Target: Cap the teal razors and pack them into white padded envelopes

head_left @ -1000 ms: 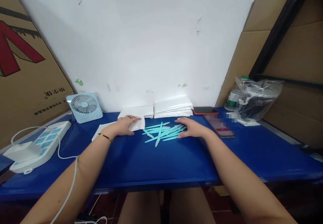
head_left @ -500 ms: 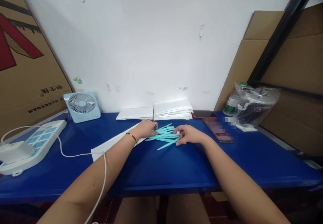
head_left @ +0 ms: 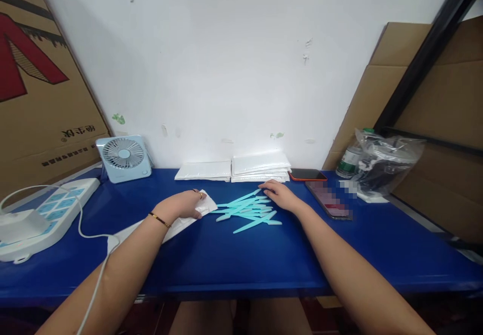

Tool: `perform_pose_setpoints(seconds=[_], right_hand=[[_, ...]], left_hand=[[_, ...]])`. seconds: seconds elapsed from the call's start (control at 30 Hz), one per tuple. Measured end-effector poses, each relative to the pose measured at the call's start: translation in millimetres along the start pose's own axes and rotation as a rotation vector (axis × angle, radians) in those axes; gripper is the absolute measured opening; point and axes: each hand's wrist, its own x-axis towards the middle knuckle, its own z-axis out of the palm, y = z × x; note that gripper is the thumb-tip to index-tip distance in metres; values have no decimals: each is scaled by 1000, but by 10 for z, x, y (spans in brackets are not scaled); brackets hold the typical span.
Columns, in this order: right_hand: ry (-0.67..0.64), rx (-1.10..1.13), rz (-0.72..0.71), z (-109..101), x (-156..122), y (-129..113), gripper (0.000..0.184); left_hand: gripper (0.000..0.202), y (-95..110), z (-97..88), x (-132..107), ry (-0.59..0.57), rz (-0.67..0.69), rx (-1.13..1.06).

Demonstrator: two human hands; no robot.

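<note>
**Turquoise sticks (head_left: 247, 208) lay in a loose heap beside a white packet (head_left: 207, 205) on the blue table (head_left: 241, 259)**

The heap lay around the middle of the table, somewhat nearer the back edge than the front. The slim sticks crossed one another at shallow angles, most of their paler, thicker ends pointing toward the table's right edge. On the left, a few thin tips met or nearly met the packet's end. The packet slanted from there toward the front left corner, partly hidden under the forearm.

The left hand (head_left: 183, 206) lay over the packet's right end, fingers on top and thumb along the near side; whether it pinched the packet or only pressed on it could not be told. The right hand (head_left: 278, 194) grasped nothing: its fingers were loosely bent, the tips right at the upper sticks' paler ends.

Along the back edge, two stacks of white packets, a lower one (head_left: 204, 170) and a taller one (head_left: 260, 166), stood side by side, with an orange-edged phone (head_left: 307, 175) just beside the taller. A second phone (head_left: 329, 200) lay nearer the right hand. Toward the back right corner stood a bottle (head_left: 349, 163) and a clear plastic bag (head_left: 388, 166). A pale blue fan (head_left: 124, 159) stood near the back left corner, and a power strip (head_left: 64, 214) lay by the left edge.
</note>
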Motion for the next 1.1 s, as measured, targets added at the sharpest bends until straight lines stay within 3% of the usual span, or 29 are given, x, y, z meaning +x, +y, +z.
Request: perform_pose_setpoints(seconds=[0.17, 0.33, 0.43, 0.53, 0.6, 0.7, 0.8, 0.93, 1.1], right_hand=[[-67, 12, 72, 91, 229, 65, 20], [-197, 132, 168, 47, 271, 81, 13], [-158, 247, 189, 26, 183, 125, 19], [-64, 467, 240, 14, 80, 194, 25], [-18, 573, 274, 8, 34, 227, 27], [13, 646, 292, -2, 1, 221, 28], [7, 639, 275, -13, -14, 163, 28], [-6, 605, 260, -19, -27, 107, 29], [5, 607, 255, 2, -19, 151, 29]], left_hand=[[79, -247, -98, -47, -55, 27, -36], [88, -271, -121, 39, -26, 27, -31], [78, -259, -99, 70, 71, 23, -25], [49, -268, -102, 58, 267, 74, 0], [41, -264, -149, 28, 397, 91, -18], [40, -206, -297, -47, 553, 129, -223], [39, -80, -477, -161, 681, 254, -530], [33, 119, -596, -365, 703, 461, -734], [27, 238, -559, -551, 691, 518, -736]])
